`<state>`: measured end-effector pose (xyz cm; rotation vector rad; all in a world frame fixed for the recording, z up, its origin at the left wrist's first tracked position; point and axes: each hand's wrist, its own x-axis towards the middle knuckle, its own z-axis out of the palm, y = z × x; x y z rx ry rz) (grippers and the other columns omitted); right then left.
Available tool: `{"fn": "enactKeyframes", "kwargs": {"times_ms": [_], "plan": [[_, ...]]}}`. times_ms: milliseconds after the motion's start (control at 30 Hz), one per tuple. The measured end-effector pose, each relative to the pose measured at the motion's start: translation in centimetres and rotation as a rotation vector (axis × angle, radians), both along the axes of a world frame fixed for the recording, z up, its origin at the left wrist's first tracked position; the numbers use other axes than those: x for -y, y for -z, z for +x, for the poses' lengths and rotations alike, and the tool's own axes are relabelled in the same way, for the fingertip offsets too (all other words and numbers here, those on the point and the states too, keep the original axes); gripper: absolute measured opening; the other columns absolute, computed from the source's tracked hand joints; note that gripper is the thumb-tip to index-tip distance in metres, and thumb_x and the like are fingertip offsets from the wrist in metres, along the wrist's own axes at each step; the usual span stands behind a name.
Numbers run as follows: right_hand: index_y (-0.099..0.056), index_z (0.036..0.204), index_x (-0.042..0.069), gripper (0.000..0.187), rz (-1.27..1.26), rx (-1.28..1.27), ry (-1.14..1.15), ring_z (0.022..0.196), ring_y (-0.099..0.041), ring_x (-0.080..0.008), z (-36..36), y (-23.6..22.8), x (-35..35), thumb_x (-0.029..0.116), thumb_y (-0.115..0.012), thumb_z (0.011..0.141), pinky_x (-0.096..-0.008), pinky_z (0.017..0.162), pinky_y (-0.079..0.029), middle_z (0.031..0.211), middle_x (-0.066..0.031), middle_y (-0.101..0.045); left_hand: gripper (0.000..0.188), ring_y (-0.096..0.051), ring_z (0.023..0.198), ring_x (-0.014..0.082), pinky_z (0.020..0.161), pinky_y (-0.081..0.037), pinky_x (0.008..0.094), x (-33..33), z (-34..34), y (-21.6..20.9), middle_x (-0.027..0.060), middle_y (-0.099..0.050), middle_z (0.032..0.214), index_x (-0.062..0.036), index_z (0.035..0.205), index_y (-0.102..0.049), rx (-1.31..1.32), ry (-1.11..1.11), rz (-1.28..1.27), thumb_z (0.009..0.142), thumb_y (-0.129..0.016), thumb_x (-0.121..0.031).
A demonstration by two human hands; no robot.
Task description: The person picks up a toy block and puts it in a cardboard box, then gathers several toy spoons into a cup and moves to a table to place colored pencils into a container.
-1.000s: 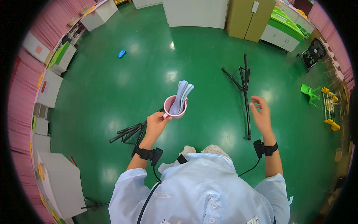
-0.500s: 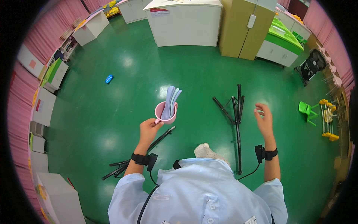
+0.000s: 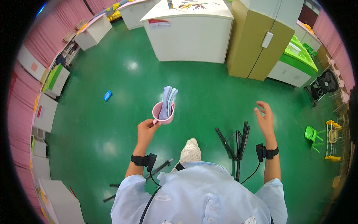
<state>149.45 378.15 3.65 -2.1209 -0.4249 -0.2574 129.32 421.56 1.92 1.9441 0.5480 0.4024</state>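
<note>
While your left hand pinches the pink mug by its handle at centre-left, pastel spoons leaning inside, your right hand hangs empty, fingers loosely curled, above the green floor.

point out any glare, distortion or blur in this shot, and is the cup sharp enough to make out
Head view: bright glare spots on the glossy green floor; head view: fisheye distortion, with pink curtains bowing along the left rim and black corners; head view: pink cup and spoons clear enough to make out, small items on the far white counter too small to tell.
</note>
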Motion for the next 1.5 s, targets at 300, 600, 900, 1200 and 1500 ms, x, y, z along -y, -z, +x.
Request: {"fn": "enactKeyframes", "kwargs": {"times_ms": [300, 600, 900, 1200, 1500], "plan": [[-0.055, 0.117, 0.006, 0.033, -0.084, -0.052, 0.083, 0.108, -0.055, -0.0262, 16.5, -0.8, -4.8, 0.010, -0.063, 0.085, -0.0370, 0.088, -0.045, 0.115, -0.0102, -0.057, 0.014, -0.049, 0.063, 0.0028, 0.055, -0.038, 0.0207, -7.7, 25.1, -1.6, -0.0041, -0.060, 0.070, 0.0032, 0.084, -0.069, -0.006, 0.124, -0.002, 0.080, -0.073, -0.010], [-0.053, 0.124, 0.007, 0.041, -0.127, -0.104, 0.121, 0.113, -0.052, -0.0298, 36.9, 0.6, -5.0, 0.009, -0.063, 0.084, -0.0375, 0.092, -0.044, 0.123, -0.0122, -0.054, 0.015, -0.047, 0.062, 0.0033, 0.054, -0.037, 0.0220, -11.8, 51.3, 0.7, -0.0032, -0.060, 0.068, 0.0045, 0.080, -0.068, 0.074, 0.196, -0.041, 0.080, -0.072, -0.010], [-0.053, 0.124, 0.006, 0.041, -0.115, -0.069, 0.055, 0.110, -0.053, -0.0281, 59.8, -3.1, -10.5, 0.009, -0.063, 0.085, -0.0352, 0.090, -0.044, 0.122, -0.0119, -0.054, 0.020, -0.047, 0.060, 0.0045, 0.054, -0.039, 0.0233, -14.6, 77.7, 0.0, -0.0007, -0.060, 0.064, 0.0045, 0.080, -0.068, 0.088, 0.206, 0.044, 0.080, -0.072, -0.015], [-0.053, 0.123, 0.007, 0.040, -0.008, -0.116, -0.006, 0.101, -0.055, -0.0227, 80.2, -0.5, -17.7, 0.009, -0.063, 0.085, -0.0323, 0.083, -0.046, 0.116, -0.0090, -0.055, 0.020, -0.047, 0.057, 0.0061, 0.052, -0.038, 0.0266, -15.6, 103.6, 3.4, 0.0023, -0.060, 0.060, 0.0030, 0.080, -0.069, 0.135, 0.283, 0.007, 0.079, -0.073, -0.017], [-0.054, 0.122, 0.007, 0.037, 0.017, -0.265, 0.069, 0.103, -0.056, -0.0235, 94.9, -1.6, -23.1, 0.009, -0.062, 0.086, -0.0348, 0.086, -0.046, 0.118, -0.0098, -0.055, 0.021, -0.044, 0.056, 0.0055, 0.051, -0.036, 0.0251, -13.8, 126.2, 5.1, -0.0006, -0.055, 0.058, 0.0021, 0.078, -0.068, 0.114, 0.433, 0.022, 0.081, -0.072, -0.018]]}}
